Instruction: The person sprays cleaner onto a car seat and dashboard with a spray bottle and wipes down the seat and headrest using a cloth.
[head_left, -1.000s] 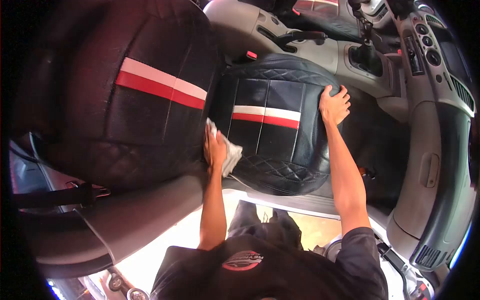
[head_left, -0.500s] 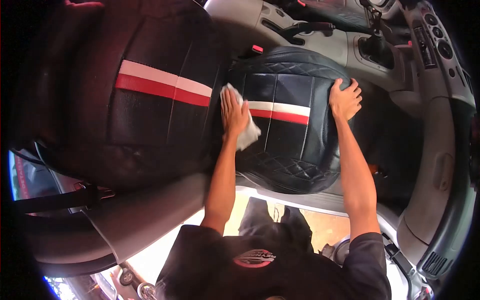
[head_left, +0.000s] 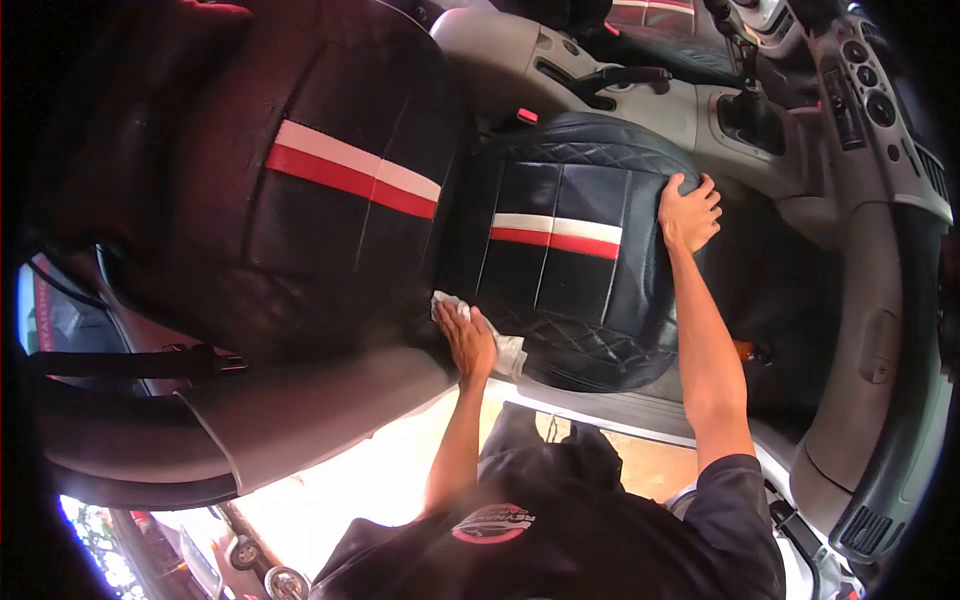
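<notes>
My left hand [head_left: 472, 343] presses a crumpled white cloth [head_left: 509, 354] against the near rear corner of the black seat cushion [head_left: 585, 285], beside the bottom of the backrest. Its fingers lie over the cloth, which sticks out on both sides of the hand. My right hand [head_left: 690, 212] rests on the front edge of the cushion, fingers apart and bent over the rim, holding no loose thing. The cushion has quilted sides and a white and red stripe. A matching stripe crosses the black backrest [head_left: 330, 230].
Beyond the seat are a red buckle [head_left: 527, 116], the handbrake lever [head_left: 635, 76] and the gear lever [head_left: 750, 105]. The grey dashboard [head_left: 868, 300] stands at the right. A door sill [head_left: 610, 405] runs along the near side, and a belt strap [head_left: 120, 365] hangs at left.
My left hand and the cloth have moved toward me, from the middle of the cushion's rear edge to its near corner. My right hand stays at the front edge. The view has shifted slightly.
</notes>
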